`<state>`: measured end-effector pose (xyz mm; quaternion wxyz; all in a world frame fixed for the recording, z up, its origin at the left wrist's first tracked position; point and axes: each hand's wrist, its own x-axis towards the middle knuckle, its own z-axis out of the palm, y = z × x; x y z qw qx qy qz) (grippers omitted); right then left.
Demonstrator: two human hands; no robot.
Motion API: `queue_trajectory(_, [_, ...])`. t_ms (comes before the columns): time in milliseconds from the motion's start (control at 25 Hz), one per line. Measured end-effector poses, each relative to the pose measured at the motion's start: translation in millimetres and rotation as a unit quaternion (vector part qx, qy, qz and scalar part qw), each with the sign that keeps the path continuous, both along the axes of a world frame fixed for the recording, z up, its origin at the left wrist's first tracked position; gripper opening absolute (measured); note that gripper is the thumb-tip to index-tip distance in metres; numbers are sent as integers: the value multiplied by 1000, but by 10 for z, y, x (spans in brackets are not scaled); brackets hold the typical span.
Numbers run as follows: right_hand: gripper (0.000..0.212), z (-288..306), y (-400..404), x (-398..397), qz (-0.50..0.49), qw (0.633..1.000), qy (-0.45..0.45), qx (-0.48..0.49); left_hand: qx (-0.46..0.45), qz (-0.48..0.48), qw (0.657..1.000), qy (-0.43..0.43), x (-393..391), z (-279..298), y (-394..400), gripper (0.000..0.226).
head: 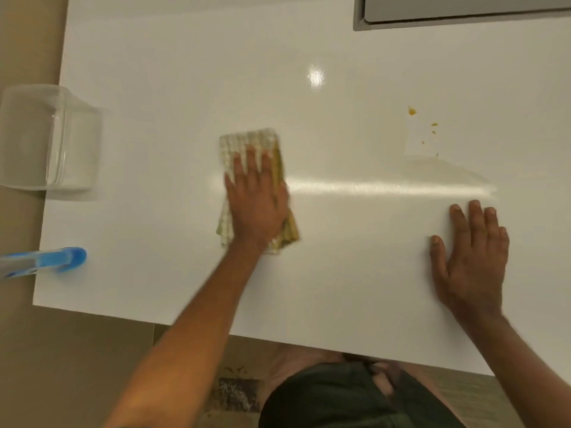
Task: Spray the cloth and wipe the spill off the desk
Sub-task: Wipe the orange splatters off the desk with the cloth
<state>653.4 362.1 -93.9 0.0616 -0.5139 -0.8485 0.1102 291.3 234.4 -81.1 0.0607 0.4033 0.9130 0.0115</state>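
A folded checked cloth (247, 140), pale with yellow staining along its right side, lies on the white desk (340, 273) near the middle. My left hand (256, 199) presses flat on top of it, fingers spread. A small orange-yellow spill (412, 111) with a few tiny droplets below it sits on the desk to the right of the cloth, well apart from it. My right hand (472, 257) rests flat and empty on the desk below the spill. A blue spray bottle (46, 261) lies at the desk's left edge.
A clear plastic container (49, 137) stands at the left edge of the desk, above the spray bottle. A grey rectangular panel (463, 13) sits at the far right corner. The desk's front edge runs just above my lap.
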Motion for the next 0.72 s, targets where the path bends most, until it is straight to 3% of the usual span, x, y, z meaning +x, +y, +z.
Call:
queue_trajectory(160, [63, -15, 9, 14, 4, 1000, 8, 1, -27, -119, 991, -57, 1039, -16, -1032, 74])
queue_trajectory(320, [63, -21, 0, 10, 4, 1000, 13, 5, -61, -1, 996, -64, 468, 61, -1579, 74])
queue_trajectory(480, [65, -16, -1, -14, 1, 1000, 7, 0, -20, 119, 992, -38, -208, 53, -1003, 77])
queue_trajectory(600, [64, 0, -1, -14, 3, 1000, 7, -2, -7, 66, 998, -14, 24, -50, -153, 77])
queue_trajectory(720, [62, 3, 5, -9, 5, 1000, 11, -5, 31, -33, 999, -3, 835, -104, 485, 73])
